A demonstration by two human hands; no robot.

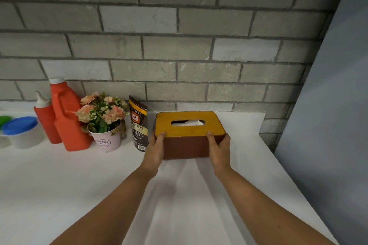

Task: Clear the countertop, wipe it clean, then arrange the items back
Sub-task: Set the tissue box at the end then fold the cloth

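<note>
Grey brick wall (179, 45) at the back, white worktop (59, 185) below it, plain grey panel (328, 105) on the right. Tissue box (185, 145), brown sides, yellow lid, sits far right on the worktop near the wall; cannot tell if it rests or is just lifted. White tissue (191, 123) shows in the lid slot. Left hand (154, 149) grips the box's left end and right hand (218, 149) grips its right end, fingers curled round the ends, thumbs on the lid's near edge. Left of the box, a row along the wall: dark granules pouch (138, 123) upright, just beside the box; pink flower pot (106, 141) holding pink flowers (101, 111) with green leaves; orange jug (67, 121) with a white cap, contents not visible; red squeeze bottle (44, 119) with a white nozzle, touching the jug's left side; white tub (22, 135) closed with a blue lid (20, 125). Green lid (4, 120) at the far left edge, cut off.
</note>
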